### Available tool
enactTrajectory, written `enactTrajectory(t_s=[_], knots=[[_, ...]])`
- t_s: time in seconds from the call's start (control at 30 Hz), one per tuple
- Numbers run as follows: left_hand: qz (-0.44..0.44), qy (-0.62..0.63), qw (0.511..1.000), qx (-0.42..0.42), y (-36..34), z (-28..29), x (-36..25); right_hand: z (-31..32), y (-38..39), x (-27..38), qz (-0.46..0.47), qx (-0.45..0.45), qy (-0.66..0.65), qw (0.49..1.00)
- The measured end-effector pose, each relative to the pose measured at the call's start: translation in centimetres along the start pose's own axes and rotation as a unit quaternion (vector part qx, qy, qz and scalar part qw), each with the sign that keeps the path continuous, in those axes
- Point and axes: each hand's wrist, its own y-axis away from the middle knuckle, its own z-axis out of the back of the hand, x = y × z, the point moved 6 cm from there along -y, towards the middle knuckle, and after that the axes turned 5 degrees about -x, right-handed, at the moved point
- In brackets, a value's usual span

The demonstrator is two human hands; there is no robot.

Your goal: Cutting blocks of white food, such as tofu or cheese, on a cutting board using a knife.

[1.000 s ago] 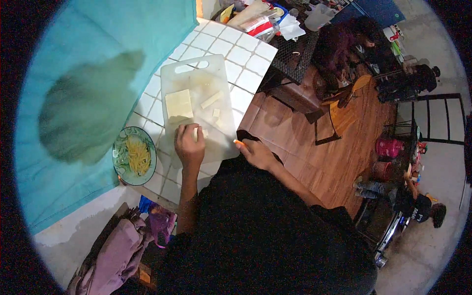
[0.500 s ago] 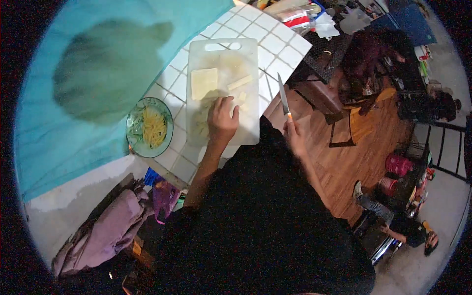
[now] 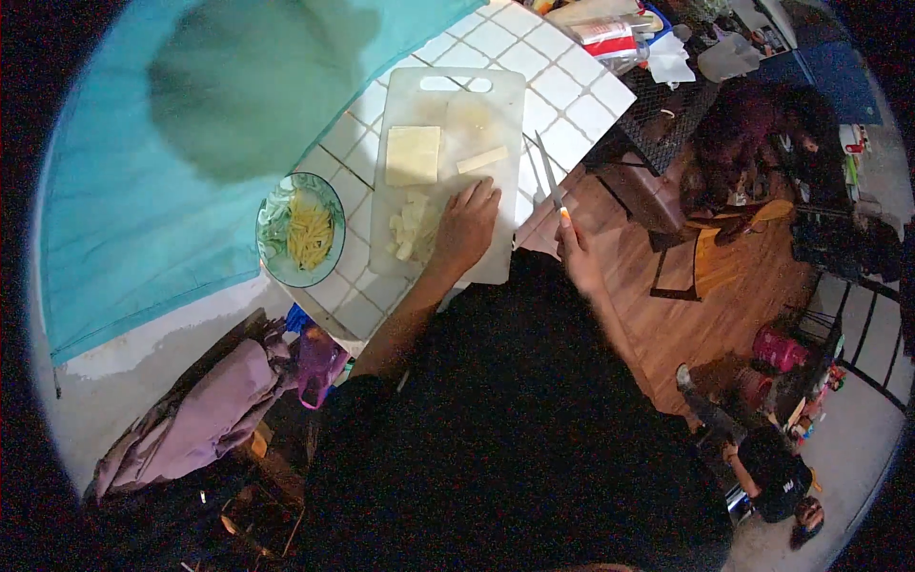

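Observation:
On a pale cutting board [image 3: 500, 114] lie a square, pale yellow slab [image 3: 413, 155], a single pale strip [image 3: 482, 160] and a small heap of pale cut pieces [image 3: 408, 227]. Just below the strip, my left hand [image 3: 467, 226] rests palm down on the board, fingers stretched out. Whatever lies under that palm is hidden. My right hand [image 3: 576, 255] grips the orange-and-white handle of a knife [image 3: 552, 181], its blade pointing away from me past the counter edge. Left of the board, a patterned bowl [image 3: 271, 250] holds many thin yellow sticks [image 3: 310, 236].
The white tiled counter [image 3: 558, 88] ends diagonally on the right. A teal cloth [image 3: 105, 238] hangs along its left side. Beyond the far end lie a bottle [image 3: 605, 38] and packages. A wooden chair [image 3: 710, 257] and a person in dark clothes [image 3: 767, 467] are on the right.
My left hand has shifted right across the board, uncovering the heap of cut pieces. The right hand still holds the knife beside the counter. The whole view has turned slightly.

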Motion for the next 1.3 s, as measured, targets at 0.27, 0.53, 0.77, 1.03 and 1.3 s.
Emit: enactTrajectory(t_s=[0.27,0.53,0.77,1.03,1.3], knots=[[-0.049,-0.001,0.998,0.03,1.7,0.5,0.6,0.4,-2.4,0.9,0.01,-0.006,0.008,1.0],[-0.072,0.032,0.997,0.014,3.2,2.2,2.8,-0.9,-1.1,0.9,-0.035,-0.044,-0.013,0.998],[-0.021,0.035,0.999,0.025,3.2,3.3,3.0,-1.4,-0.9,0.9,-0.007,0.024,0.012,1.0],[0.065,-0.007,0.988,-0.138,-0.8,3.5,2.9,0.6,-2.8,0.9,0.021,0.029,0.077,0.996],[0.118,0.059,0.983,-0.129,-4.9,0.9,3.8,-1.5,-1.6,2.5,0.064,0.077,0.083,0.992]])
